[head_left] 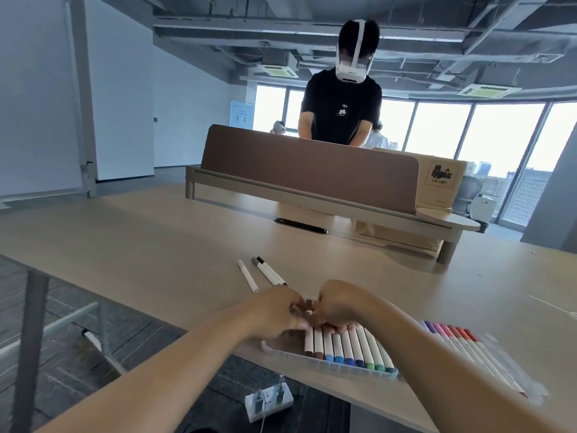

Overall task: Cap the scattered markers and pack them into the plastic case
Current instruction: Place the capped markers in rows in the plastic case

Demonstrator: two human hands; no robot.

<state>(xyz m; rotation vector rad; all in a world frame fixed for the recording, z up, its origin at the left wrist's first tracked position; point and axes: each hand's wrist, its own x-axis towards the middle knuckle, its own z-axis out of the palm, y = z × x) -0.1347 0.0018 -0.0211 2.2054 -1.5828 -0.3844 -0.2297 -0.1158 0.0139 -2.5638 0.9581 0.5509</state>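
A clear plastic case (331,363) lies at the table's near edge, holding a row of white markers with brown, blue and green caps (349,346). Its right half (499,357) holds purple, pink and red ones, partly hidden by my right forearm. My left hand (274,310) and my right hand (340,303) meet just above the case's far end, both closed around a brown marker (307,307). Three loose markers lie beyond them: a white one (247,275), a grey-capped one (260,267) and a black-capped one (271,271).
A brown divider panel (309,170) on a raised shelf crosses the table's far side, with a cardboard box (440,179) at its right. A person in a headset stands behind it. A white power strip (268,401) lies on the floor below the near edge.
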